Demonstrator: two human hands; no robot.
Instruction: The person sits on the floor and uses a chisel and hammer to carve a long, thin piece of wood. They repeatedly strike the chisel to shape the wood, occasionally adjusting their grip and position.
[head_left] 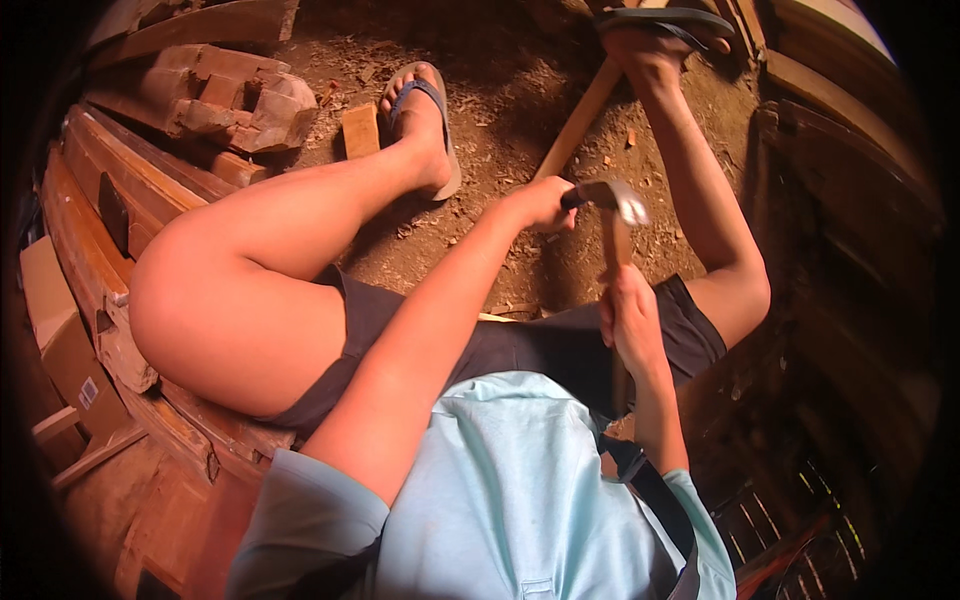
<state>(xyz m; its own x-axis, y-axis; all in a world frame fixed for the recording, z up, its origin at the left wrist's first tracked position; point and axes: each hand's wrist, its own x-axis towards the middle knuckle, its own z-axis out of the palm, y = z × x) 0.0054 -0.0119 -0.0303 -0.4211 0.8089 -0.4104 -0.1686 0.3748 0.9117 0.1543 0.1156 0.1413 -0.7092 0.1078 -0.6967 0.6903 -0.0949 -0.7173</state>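
Observation:
My right hand [632, 305] is wrapped round the wooden handle of a claw hammer [618, 245]. The hammer's metal head [612, 197] is raised beside my left fist, its dark face toward that hand and its bright claw toward the right. My left hand [543, 205] is closed, with the fingers curled; what lies inside the fist is hidden. A long wooden strip [580, 125] runs from near my right foot down to my left fist. Whether the fist grips this strip or is only in front of it, I cannot tell.
My legs are spread, sandals on dirt ground [500, 110] strewn with wood shavings. A small wood block [360, 131] lies by my left foot. Carved timbers [220, 100] and long boards [150, 190] fill the left side, with a cardboard box [75, 360]. Dark planks [850, 170] line the right.

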